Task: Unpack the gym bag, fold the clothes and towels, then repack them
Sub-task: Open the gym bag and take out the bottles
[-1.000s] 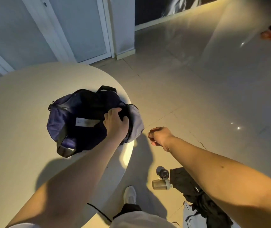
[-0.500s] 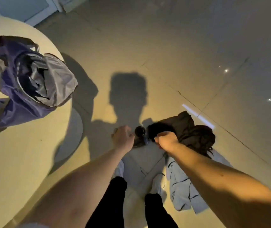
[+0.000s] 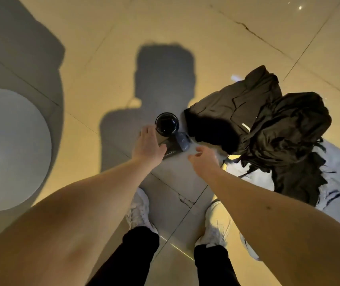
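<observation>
- Dark garments (image 3: 258,124) lie in a loose, unfolded heap on the floor (image 3: 216,38), right of frame centre. They rest partly on top of a pale cloth (image 3: 338,182) that spreads toward the right edge. The crumpled lie suggests they were tipped out rather than laid down; folding has not begun.
- The gym bag is not in view.
- A tumbler (image 3: 166,123) with a dark lid stands upright at frame centre, just beside the heap's left edge. A small bottle (image 3: 182,141) lies on its side, touching or nearly touching it. Judged: hard items set apart from the cloth.
- The left hand (image 3: 149,145) lies against the tumbler's left side, fingers extended along it. Whether they grip it cannot be told.
- The right hand (image 3: 203,159) hovers just beside the bottle and the pale cloth's edge, fingers loosely curled and holding nothing. Judged: a reach toward the bottle or the cloth.
- White shoes (image 3: 138,209) stand at lower centre, toes toward the items, so the person is bending over them.
- A round white base (image 3: 10,149), likely the worktop's foot, sits at the left edge, well apart from the heap.
- Risk: the tumbler may tip if knocked.
</observation>
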